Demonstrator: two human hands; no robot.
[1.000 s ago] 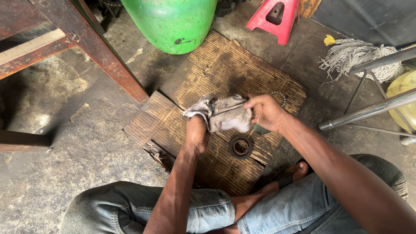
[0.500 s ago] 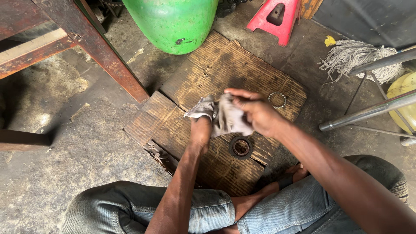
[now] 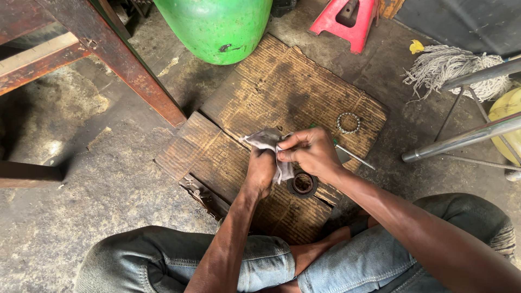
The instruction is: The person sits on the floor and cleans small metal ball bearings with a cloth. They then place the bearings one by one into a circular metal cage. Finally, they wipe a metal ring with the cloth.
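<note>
A grey rag (image 3: 269, 142) is bunched between both hands above a sheet of worn cardboard (image 3: 282, 87). The left hand (image 3: 261, 171) is closed around the rag's lower part; whether anything is wrapped inside cannot be told. The right hand (image 3: 309, 153) pinches the rag's edge between thumb and fingertips. Just below the hands, a dark round bearing seal (image 3: 303, 183) lies on the cardboard. Up and to the right of the grip lies a bearing ring (image 3: 348, 123); beyond it, a mop head (image 3: 450, 68). Farther up stand a green drum (image 3: 217, 27) and a red stand (image 3: 350, 20).
</note>
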